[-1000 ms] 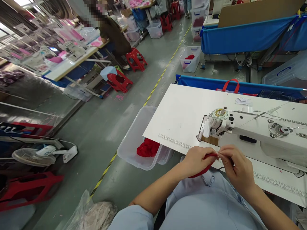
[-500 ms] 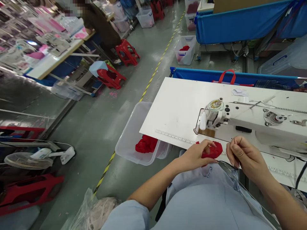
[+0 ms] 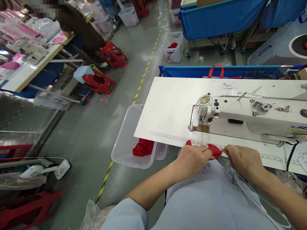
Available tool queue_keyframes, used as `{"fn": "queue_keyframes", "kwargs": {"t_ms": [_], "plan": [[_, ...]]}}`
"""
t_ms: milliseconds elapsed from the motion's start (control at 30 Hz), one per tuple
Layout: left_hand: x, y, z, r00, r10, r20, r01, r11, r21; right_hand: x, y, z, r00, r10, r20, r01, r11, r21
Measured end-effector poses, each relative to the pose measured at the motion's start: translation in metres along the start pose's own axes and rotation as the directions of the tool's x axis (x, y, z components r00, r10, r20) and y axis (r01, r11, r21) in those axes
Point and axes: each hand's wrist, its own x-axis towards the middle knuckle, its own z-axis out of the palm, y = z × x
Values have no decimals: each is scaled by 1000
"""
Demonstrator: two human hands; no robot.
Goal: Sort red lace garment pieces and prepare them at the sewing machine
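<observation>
A small piece of red fabric [image 3: 215, 151] is stretched between my two hands at the front edge of the white sewing table [image 3: 165, 108]. My left hand [image 3: 195, 159] is closed around it, with a red corner poking out past the knuckles. At its right end, the fingers of my right hand [image 3: 242, 159] pinch the fabric's edge. Both palms face down, so the fingertips are mostly hidden. Just beyond my hands stands a white sewing machine [image 3: 263, 115], its needle area nearest my left hand. A printed ruler strip [image 3: 168, 135] runs along the table's front edge.
A clear plastic bin [image 3: 122, 143] with red fabric [image 3: 144, 147] stands on the floor, partly under the table's left corner. A blue cloth trough [image 3: 187, 71] borders the table's back. Red stools [image 3: 114, 54] and a person [image 3: 81, 25] at another table are at upper left.
My right hand has moved from beside the red fabric onto its right end and turned palm down. The fabric is now pulled out between both hands. The view has shifted rightward.
</observation>
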Motion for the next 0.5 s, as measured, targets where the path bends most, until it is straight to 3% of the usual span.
{"fn": "queue_keyframes", "kwargs": {"t_ms": [100, 167, 200, 267, 333, 433, 500], "plan": [[-6, -14, -5, 997, -75, 18, 73, 993, 89, -10, 49, -6, 977, 186, -101, -206, 943, -260], [-7, -19, -8, 996, -83, 34, 79, 993, 85, -14, 61, -8, 951, 298, -79, -308, 909, -282], [-6, -19, -9, 997, -65, 45, 61, 996, 67, -15, 58, -7, 953, 301, -43, -304, 934, -189], [-1, -15, -10, 998, -9, 62, 8, 1000, 18, -12, 35, -3, 982, 184, 41, -188, 970, 151], [4, -8, -11, 998, 29, 58, -27, 999, -33, -4, 4, 2, 994, 70, 79, -97, 902, 420], [10, -4, -14, 1000, 13, 17, -10, 989, -146, 11, -29, 6, 990, 45, 135, -115, 807, 579], [12, -7, -16, 999, -42, -24, 35, 973, -226, 16, -32, 5, 982, 107, 157, -184, 746, 640]]}}
